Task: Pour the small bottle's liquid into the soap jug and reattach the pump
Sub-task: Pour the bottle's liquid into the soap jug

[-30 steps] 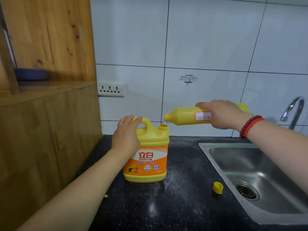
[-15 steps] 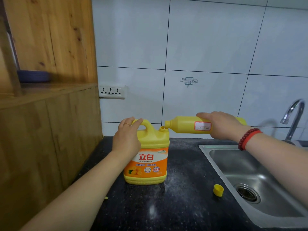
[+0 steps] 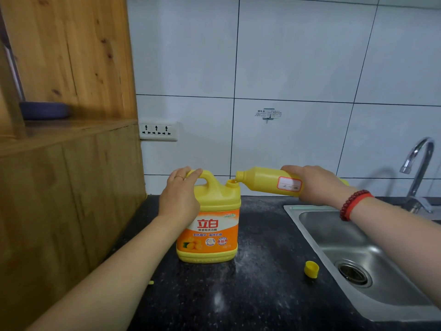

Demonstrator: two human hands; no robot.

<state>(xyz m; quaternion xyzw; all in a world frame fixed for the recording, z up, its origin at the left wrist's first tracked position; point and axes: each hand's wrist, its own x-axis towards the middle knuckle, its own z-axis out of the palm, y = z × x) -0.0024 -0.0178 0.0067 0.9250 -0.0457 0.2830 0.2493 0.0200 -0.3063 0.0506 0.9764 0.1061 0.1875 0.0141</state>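
The yellow soap jug (image 3: 210, 225) with an orange label stands upright on the black counter (image 3: 262, 283), its neck open. My left hand (image 3: 180, 194) grips the jug's handle. My right hand (image 3: 312, 185) holds the small yellow bottle (image 3: 265, 181) almost level, mouth tipped slightly down, right over the jug's opening. A yellow cap (image 3: 311, 269) lies on the counter beside the sink. No pump is in view.
A steel sink (image 3: 353, 237) with a drain fills the right side, a tap (image 3: 420, 163) behind it. A wooden cabinet (image 3: 59, 187) walls off the left, with a dark dish (image 3: 45, 110) on its shelf. A socket strip (image 3: 158, 131) is on the tiled wall.
My right hand has brought the small bottle down and left, so its mouth now sits at the jug's opening. My left hand has stayed on the handle.
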